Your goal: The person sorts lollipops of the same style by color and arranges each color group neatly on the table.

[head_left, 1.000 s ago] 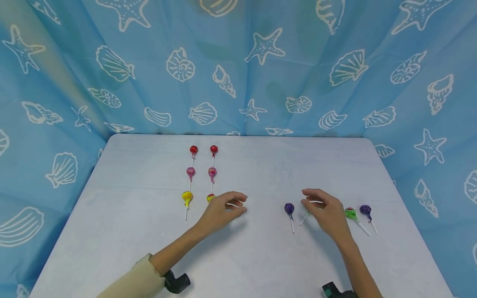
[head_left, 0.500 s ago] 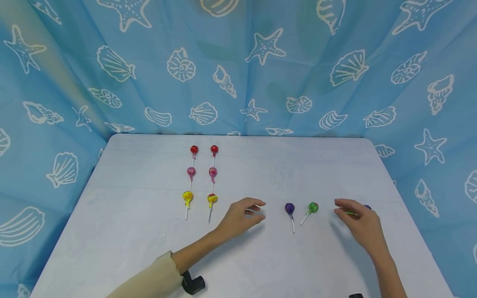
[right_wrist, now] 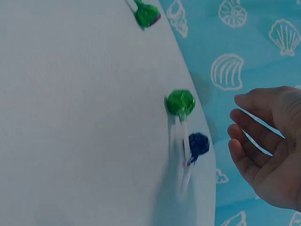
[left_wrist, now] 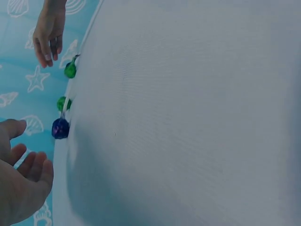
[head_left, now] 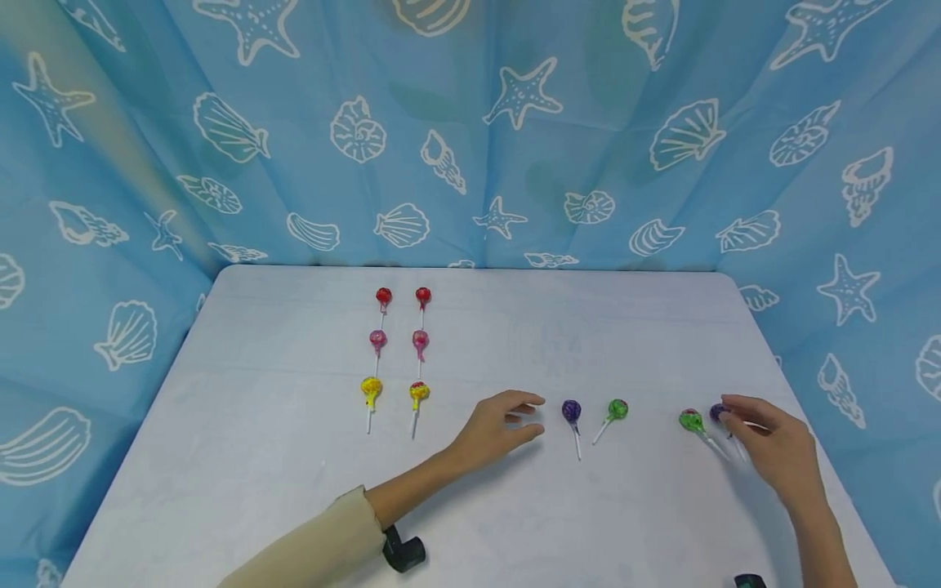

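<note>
My left hand (head_left: 494, 430) hovers over the table just left of a purple lollipop (head_left: 571, 412), its fingers relaxed and holding nothing. Beside that lollipop lies a green lollipop (head_left: 617, 409), stick angled down to the left. At the right, my right hand (head_left: 775, 445) is over the stick of a second purple lollipop (head_left: 718, 413), overlapping it in the head view. In the right wrist view a gap shows between the loosely bent fingers (right_wrist: 249, 150) and that purple lollipop (right_wrist: 198, 144). Another green lollipop (head_left: 692, 420) lies just left of it, their sticks crossing in the right wrist view.
Two columns of lollipops stand on the left of the white table (head_left: 220, 457): red (head_left: 384, 296), pink (head_left: 377, 340) and yellow (head_left: 371, 388), with a matching red (head_left: 423, 296), pink (head_left: 420, 341) and yellow (head_left: 419, 393). A blue seashell curtain (head_left: 470, 122) hangs behind the table.
My right hand has moved right, from over the inner green lollipop to the outer purple one. My left hand has moved right, away from the yellow lollipops toward the inner purple one.
</note>
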Tool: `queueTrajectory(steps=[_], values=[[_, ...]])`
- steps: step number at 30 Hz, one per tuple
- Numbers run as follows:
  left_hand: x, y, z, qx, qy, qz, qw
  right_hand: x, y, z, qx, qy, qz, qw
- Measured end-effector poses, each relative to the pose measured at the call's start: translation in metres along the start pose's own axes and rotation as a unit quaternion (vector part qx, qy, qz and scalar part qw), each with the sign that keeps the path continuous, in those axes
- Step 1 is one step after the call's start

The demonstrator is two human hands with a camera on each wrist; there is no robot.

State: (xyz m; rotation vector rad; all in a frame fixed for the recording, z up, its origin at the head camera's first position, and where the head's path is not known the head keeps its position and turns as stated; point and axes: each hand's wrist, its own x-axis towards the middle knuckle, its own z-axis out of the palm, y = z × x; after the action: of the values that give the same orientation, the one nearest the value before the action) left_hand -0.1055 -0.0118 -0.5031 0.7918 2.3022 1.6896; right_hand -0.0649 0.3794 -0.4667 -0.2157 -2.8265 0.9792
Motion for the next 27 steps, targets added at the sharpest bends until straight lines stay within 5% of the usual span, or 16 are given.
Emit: queueTrajectory(steps=[12,27], values=[[0.014,-0.001,0.014,0.002,-0.008,-0.018,0.9998,0.011,0.036,-0.005,-0.012,-0.044,0.057,0.9973],[0.025,-0.007,0.024,0.012,-0.006,-0.029,0.9995,0.025,0.052,-0.001,0.031,-0.12,0.03,0.9918]])
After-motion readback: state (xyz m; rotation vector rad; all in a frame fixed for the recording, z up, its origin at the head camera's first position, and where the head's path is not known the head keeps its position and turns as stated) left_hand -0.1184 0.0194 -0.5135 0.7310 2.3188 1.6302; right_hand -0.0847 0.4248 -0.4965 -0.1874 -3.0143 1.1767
